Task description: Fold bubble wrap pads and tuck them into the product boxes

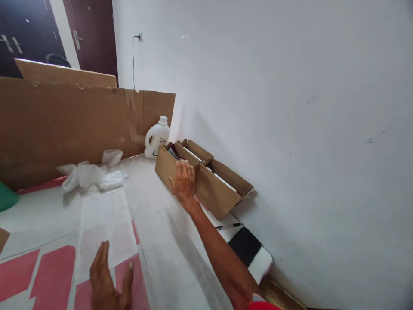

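Observation:
My right hand (184, 183) reaches to the near side of a long brown cardboard box (214, 191) with raised flaps. Its fingertips are at the box's upper edge, with the thumb spread apart; whether they touch the cardboard I cannot tell. White pieces and a dark item (172, 151) show inside the box. My left hand (108, 282) hovers low over the red-and-white table cover (53, 275), fingers stretched and holding nothing. A white jug (158, 140) with a handle and cap stands behind the box's far end.
Clear bubble wrap (93, 175) lies on the far side of the table. A tall cardboard panel (71, 120) stands behind it. On the right are a pen (229, 226) and a black-and-white item (250, 249) beside the wall (306, 129). A green object (7, 197) sits at left.

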`<control>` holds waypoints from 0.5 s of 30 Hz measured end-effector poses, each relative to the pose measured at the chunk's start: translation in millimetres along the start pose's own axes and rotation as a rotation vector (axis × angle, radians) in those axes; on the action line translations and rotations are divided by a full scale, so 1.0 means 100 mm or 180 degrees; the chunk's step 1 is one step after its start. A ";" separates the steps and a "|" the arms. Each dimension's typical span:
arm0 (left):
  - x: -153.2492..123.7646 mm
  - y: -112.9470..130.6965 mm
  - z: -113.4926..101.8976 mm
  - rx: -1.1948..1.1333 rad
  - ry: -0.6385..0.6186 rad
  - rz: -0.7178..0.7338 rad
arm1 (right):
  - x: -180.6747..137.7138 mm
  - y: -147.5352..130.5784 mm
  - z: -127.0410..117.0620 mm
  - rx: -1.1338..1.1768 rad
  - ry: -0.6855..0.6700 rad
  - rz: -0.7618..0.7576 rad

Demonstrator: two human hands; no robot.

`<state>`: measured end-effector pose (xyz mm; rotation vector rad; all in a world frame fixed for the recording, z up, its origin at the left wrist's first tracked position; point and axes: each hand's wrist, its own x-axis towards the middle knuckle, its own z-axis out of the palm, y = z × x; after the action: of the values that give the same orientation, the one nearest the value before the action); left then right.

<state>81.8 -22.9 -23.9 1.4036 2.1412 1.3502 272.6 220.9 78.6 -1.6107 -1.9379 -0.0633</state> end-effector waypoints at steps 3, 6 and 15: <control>0.04 0.16 0.22 -0.0131 -0.0298 0.0307 | 0.38 0.24 -0.07 0.0054 -0.0089 0.0195; 0.19 0.25 0.41 -0.0260 -0.0436 0.0270 | 0.48 0.33 -0.03 0.0282 -0.0286 0.0157; 1.65 0.60 1.05 -0.1183 -0.0645 -0.0040 | -0.24 0.45 -0.55 0.1139 -0.0519 -0.0568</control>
<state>99.8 177.3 11.3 1.3093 1.6652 1.4403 338.2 189.1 97.2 -1.2391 -2.0716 0.3346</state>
